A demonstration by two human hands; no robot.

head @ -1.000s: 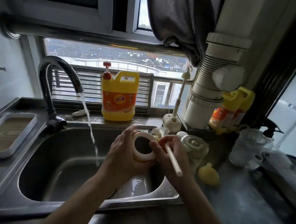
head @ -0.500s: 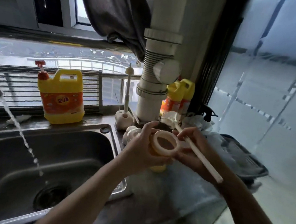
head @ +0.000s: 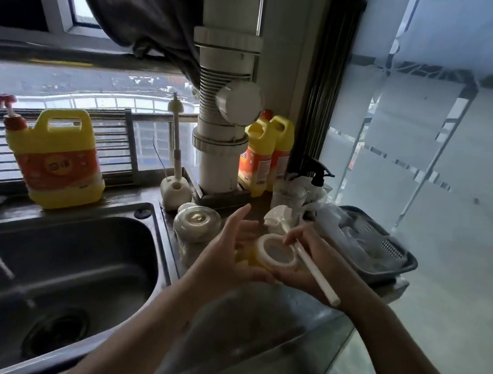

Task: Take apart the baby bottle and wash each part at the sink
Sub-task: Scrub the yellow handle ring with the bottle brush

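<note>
Hovering over the counter (head: 253,313) just right of the sink (head: 89,254), we've got the bottle's screw ring (head: 260,251) between both hands. Our left hand (head: 226,256) is spread, fingers (head: 239,217) straight and apart, only steadying the ring's edge. Our right hand (head: 306,267) cradles it from below, fingers curled round the bottle brush (head: 315,274) handle lying across the rim. The ring looks light, stiff and probably wet and slick, so we'd pinch its outer wall. The glass bottle body (head: 198,224) sits nearby: heavier, breakable, worth a whole-hand hold.
</note>
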